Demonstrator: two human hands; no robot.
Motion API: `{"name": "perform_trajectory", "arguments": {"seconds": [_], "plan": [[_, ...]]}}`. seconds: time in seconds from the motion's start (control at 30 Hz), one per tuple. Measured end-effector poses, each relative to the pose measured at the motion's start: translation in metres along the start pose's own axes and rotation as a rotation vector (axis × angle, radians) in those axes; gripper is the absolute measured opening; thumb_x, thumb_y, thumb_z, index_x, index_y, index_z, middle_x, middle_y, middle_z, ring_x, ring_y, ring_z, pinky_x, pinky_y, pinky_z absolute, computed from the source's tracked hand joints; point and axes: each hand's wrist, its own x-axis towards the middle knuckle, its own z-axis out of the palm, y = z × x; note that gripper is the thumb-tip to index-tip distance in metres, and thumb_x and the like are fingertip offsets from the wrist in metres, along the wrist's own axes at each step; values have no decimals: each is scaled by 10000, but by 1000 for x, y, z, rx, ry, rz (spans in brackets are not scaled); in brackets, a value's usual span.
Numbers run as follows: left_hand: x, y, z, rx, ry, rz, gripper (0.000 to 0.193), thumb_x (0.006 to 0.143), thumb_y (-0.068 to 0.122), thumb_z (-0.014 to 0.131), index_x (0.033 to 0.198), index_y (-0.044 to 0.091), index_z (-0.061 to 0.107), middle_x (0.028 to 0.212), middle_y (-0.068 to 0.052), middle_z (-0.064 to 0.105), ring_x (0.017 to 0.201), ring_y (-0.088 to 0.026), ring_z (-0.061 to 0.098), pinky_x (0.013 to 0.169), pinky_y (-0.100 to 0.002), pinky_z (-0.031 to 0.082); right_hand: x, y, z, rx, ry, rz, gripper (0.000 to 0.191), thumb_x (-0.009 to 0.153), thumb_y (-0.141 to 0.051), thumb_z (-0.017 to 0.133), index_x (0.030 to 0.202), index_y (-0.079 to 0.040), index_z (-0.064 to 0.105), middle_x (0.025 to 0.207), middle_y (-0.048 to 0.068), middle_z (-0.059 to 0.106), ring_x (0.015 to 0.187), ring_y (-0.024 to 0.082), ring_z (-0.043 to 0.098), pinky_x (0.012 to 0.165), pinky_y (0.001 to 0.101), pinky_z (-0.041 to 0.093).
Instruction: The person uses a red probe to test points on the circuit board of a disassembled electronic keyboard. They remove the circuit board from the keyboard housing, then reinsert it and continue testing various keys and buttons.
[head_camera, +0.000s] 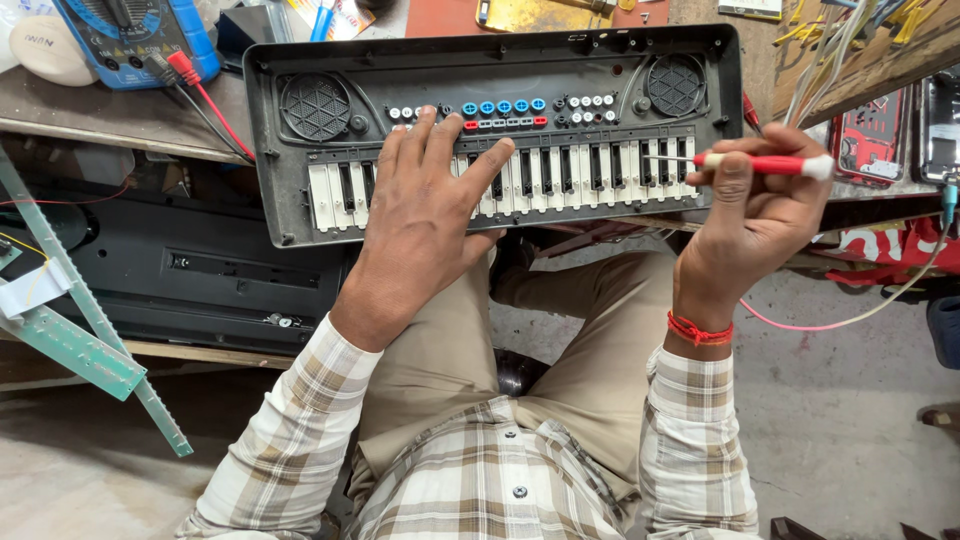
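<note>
Resting flat on the keys, the left hand (425, 205) lay spread wide and held nothing, its fingers (440, 135) reaching up over the black and white keys toward the row of small round buttons of a toy keyboard (300, 205); the keyboard, a dark plastic shell with its front panel stripped off so that the two round speaker grilles (316, 105) showed bare, lay partly on the desk (90, 115) and partly out over the person's lap, its long axis running left to right across the view; the right hand (755, 205) was closed around a red-handled screwdriver (765, 164), held nearly level, the thin shaft pointing left with its tip over the white keys near the keyboard's right end; so the tool lay to the right of the flat hand, well apart from it, and the right hand was the nearer to the right speaker grille and the right end of the shell; a red thread band (699, 330) circled that wrist; on the desk behind the keyboard stood a blue multimeter (125, 35) with a red lead (205, 100) trailing toward the shell's left corner; no container showed clearly, and whether the screwdriver tip touched a key could not be told.
</note>
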Motion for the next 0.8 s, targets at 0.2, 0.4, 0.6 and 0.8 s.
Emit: {"name": "perform_trajectory", "arguments": {"seconds": [0.2,0.4,0.6,0.8], "plan": [[-2,-1,-1,-38,20,-5,854,622,256,958,1394,165,604,1400,-267,516,1371,-473,433,1156,-587,308,1,-6,12,10,-62,-53,535,1244,-30,722,1550,-127,293,1118,151,648,911,195,661,881,289,600],[-1,-3,-1,-12,25,-6,868,606,168,947,1405,168,608,1404,-260,525,1377,-458,442,1164,-576,313,7,-5,27,-64,-120,-108,436,1250,28,675,1512,-108,354,1180,175,655,987,223,690,929,301,604],[-2,-5,-1,-22,30,-5,860,609,117,931,1406,159,611,1403,-260,525,1376,-460,446,1169,-576,315,10,-3,46,-26,-155,-98,355,1206,17,602,1471,-75,384,1188,173,686,991,222,734,953,308,645],[0,-7,0,-21,18,-12,859,607,149,945,1400,152,613,1392,-263,519,1368,-468,444,1156,-594,321,13,0,56,-59,-195,-130,292,1214,31,590,1425,-58,409,1184,191,686,999,240,734,942,315,640]]}}
